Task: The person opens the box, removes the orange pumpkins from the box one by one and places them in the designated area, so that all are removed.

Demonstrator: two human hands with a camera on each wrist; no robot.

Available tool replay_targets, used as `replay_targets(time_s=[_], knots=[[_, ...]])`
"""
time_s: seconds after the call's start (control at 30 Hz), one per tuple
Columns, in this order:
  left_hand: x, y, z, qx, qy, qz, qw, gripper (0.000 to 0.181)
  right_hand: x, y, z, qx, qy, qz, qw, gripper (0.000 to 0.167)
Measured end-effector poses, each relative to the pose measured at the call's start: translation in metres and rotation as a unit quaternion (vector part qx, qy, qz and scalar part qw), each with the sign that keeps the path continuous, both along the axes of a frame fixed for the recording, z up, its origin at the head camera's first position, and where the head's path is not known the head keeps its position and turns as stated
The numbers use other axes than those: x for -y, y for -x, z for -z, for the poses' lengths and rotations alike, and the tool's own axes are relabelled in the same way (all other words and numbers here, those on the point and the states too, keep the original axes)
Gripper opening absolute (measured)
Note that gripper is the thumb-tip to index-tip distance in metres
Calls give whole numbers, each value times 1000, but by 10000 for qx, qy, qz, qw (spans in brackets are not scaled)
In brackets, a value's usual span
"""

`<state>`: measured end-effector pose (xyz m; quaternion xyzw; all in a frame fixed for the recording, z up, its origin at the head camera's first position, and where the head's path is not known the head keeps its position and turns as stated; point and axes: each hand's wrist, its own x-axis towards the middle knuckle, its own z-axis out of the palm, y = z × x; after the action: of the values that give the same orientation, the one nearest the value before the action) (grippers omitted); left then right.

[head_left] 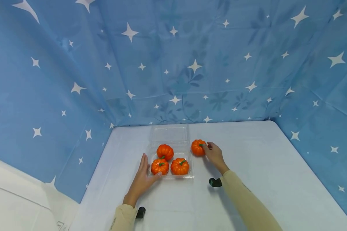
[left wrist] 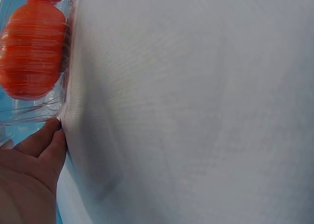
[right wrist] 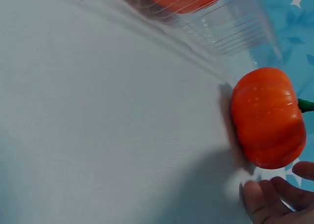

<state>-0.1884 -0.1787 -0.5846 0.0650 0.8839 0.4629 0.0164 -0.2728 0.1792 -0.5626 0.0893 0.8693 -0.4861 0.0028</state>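
Note:
Several orange toy pumpkins with green stems are in the head view. Three, including one at the front right (head_left: 179,166), sit in a clear plastic container (head_left: 185,175), its lid (head_left: 169,134) folded back behind. My left hand (head_left: 141,180) rests at the container's left and front edges, fingers straight, thumb apart; its fingertips meet the corner in the left wrist view (left wrist: 37,157). Another pumpkin (head_left: 198,148) stands on the table right of the container. My right hand (head_left: 215,156) is beside it, fingers spread near the pumpkin (right wrist: 268,118) in the right wrist view, not curled round it (right wrist: 282,199).
The white table (head_left: 248,154) extends to both sides and in front of the container. Blue curtains with white stars (head_left: 173,64) hang behind and at the sides. A dark device (head_left: 215,182) is at the right wrist and another (head_left: 140,212) at the left.

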Motion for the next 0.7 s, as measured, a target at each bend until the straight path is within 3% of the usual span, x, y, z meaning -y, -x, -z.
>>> replay_targets(time_s=[0.17,0.27,0.5,0.7], knots=[[0,-1,-2,-61,-53,41,10000,120,0,-2,-11,-453,222,233,9985,57],[0,-2,-4,-39,-50,17,10000,121,3,-4,-21,-799,312,174,9962,57],[1,-1,-5,-31,-27,5,10000,121,21,-11,-40,-1355,350,-449,9891,58],[0,-1,-3,-25,-122,38,9999,121,37,-22,-43,-1422,209,-1138,9831,60]])
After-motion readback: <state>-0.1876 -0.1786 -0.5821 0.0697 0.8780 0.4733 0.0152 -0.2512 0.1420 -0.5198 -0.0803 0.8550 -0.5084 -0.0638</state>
